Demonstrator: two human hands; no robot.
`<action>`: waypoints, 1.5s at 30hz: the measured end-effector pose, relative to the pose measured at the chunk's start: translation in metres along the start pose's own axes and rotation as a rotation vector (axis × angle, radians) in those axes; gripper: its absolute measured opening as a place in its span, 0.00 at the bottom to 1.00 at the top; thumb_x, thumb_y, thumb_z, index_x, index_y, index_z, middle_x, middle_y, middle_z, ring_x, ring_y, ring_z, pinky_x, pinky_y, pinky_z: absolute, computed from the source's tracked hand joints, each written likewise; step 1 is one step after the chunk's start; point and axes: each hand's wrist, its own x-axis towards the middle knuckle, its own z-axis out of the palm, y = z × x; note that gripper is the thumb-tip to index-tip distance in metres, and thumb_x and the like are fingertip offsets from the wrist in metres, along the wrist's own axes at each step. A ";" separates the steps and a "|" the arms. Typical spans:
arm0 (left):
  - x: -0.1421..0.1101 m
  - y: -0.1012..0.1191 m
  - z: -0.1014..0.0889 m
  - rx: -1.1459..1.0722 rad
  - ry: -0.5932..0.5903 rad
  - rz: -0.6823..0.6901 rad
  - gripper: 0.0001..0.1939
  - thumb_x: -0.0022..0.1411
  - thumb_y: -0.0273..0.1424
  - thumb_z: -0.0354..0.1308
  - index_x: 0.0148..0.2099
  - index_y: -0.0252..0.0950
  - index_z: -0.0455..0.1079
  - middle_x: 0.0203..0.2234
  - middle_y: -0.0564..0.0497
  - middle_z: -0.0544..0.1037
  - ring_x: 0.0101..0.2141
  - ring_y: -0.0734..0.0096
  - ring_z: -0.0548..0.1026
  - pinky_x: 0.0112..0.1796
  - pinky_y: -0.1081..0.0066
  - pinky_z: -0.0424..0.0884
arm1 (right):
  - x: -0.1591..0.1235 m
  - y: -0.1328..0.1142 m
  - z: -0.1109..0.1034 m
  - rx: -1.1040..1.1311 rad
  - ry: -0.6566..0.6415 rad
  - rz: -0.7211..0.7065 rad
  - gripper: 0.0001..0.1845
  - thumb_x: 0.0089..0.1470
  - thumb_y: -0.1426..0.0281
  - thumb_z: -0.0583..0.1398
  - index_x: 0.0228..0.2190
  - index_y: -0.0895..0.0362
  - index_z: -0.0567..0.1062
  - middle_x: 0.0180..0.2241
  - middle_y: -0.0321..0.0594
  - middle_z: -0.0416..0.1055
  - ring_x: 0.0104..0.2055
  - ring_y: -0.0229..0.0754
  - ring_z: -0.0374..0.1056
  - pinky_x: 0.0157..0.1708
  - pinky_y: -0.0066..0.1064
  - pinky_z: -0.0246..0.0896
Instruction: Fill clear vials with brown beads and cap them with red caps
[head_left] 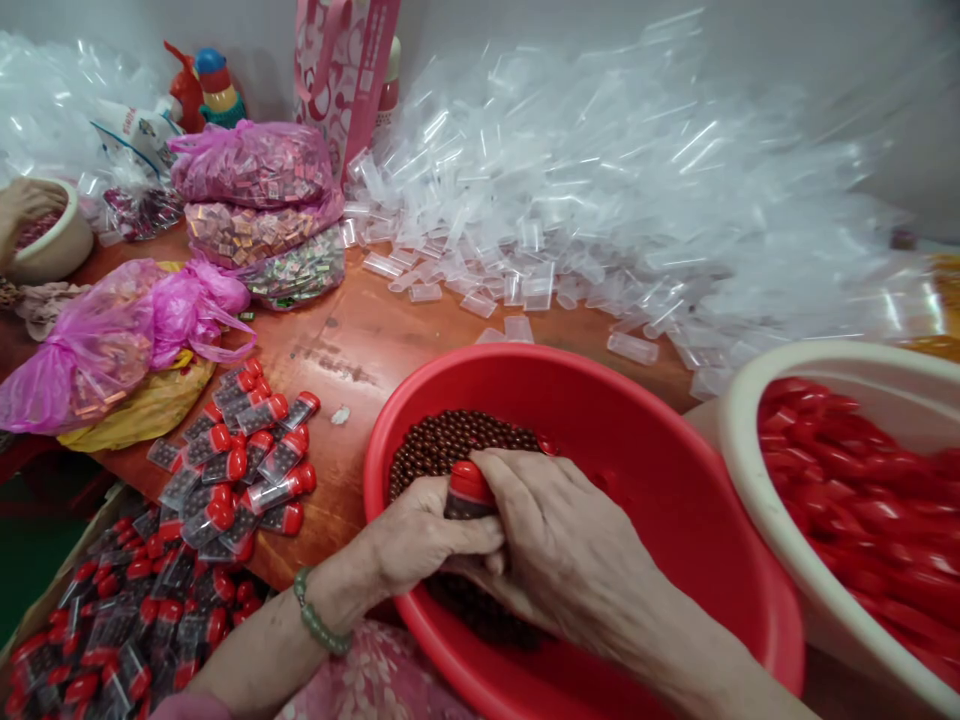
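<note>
Over a red basin [600, 385] my two hands meet around one small clear bottle with a red cap [470, 482]. My left hand [420, 535], with a green bead bracelet [319, 615] at the wrist, wraps the bottle from the left. From the right, my right hand [555, 540] closes on it, its fingers at the cap. Most of the bottle's body is hidden by my fingers. Dark brown round beads [450, 445] lie in the basin below, with a few red pieces beside them.
Filled red-capped bottles [240, 460] lie left, with more in a box [112, 620] below. A cream basin [739, 400] of red caps [862, 520] stands right. Clear empty containers [585, 200] heap behind. Tied pink bags [255, 165] sit back left. Another person's hand [30, 210] reaches into a bowl [64, 240].
</note>
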 end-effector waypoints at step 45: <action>-0.012 -0.027 -0.004 0.338 0.605 0.269 0.14 0.59 0.38 0.55 0.45 0.39 0.74 0.41 0.49 0.78 0.50 0.62 0.69 0.48 0.67 0.68 | -0.011 -0.013 0.013 0.155 0.170 -0.043 0.33 0.47 0.75 0.52 0.56 0.71 0.57 0.41 0.57 0.75 0.43 0.50 0.72 0.41 0.42 0.66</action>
